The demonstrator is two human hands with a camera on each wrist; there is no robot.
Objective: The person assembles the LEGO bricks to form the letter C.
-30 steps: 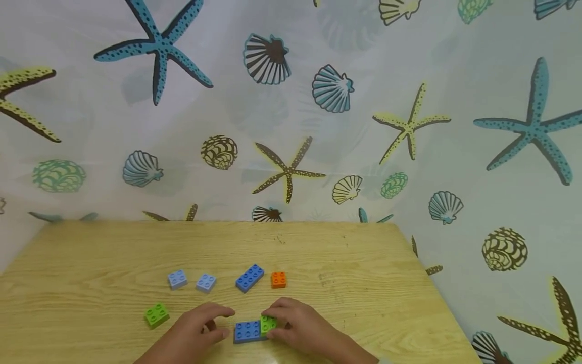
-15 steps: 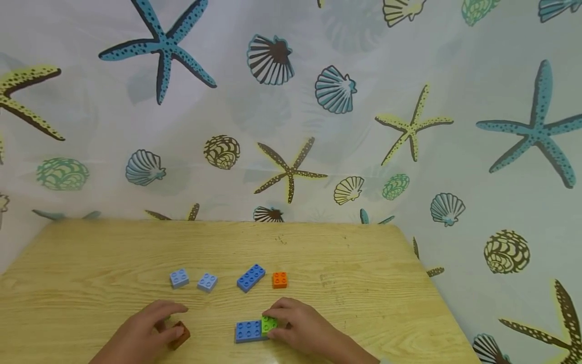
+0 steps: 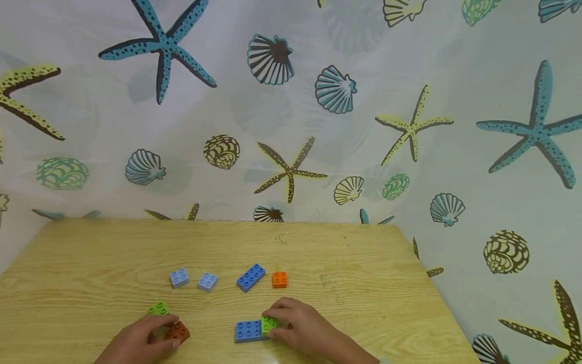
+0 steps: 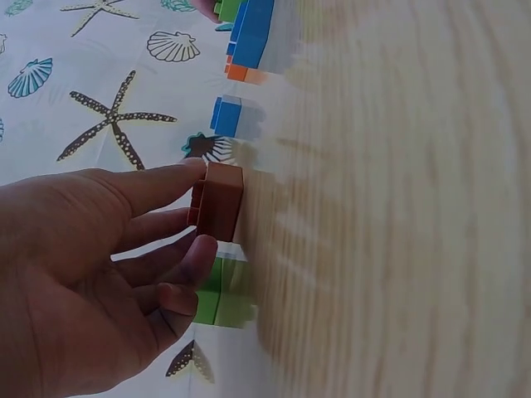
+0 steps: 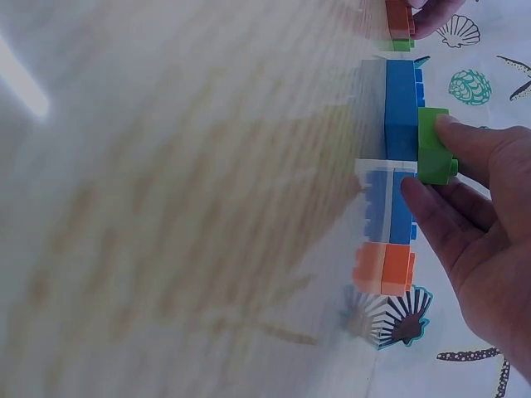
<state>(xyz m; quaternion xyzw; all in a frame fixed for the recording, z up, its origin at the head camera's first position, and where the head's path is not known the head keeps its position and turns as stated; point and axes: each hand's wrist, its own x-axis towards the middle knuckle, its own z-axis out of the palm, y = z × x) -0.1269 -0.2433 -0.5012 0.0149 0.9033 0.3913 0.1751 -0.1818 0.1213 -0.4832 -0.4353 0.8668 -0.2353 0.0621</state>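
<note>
In the head view my left hand [image 3: 138, 339] is at a reddish-brown brick [image 3: 178, 331]; in the left wrist view its thumb and finger pinch that brick [image 4: 221, 201] at two opposite sides, on or very near the table. Just behind it lies a green brick [image 3: 157, 308], partly covered by the hand. My right hand [image 3: 302, 326] pinches a smaller-looking green brick [image 3: 268, 324], which sits on the right end of a long blue brick [image 3: 247, 330]. The right wrist view shows this green brick [image 5: 433, 148] against the studded side of the blue one [image 5: 401, 108].
Farther back on the wooden table [image 3: 364, 283] lie two light blue bricks [image 3: 179, 278], a long blue brick [image 3: 251, 277] and an orange brick [image 3: 279, 279]. A curtain [image 3: 300, 116] with starfish and shells hangs along the table's back and right edges.
My left hand has moved left, away from the long blue brick. The reddish-brown brick, not visible at first, has come into view and now shows its studs. My right hand has stayed in place.
</note>
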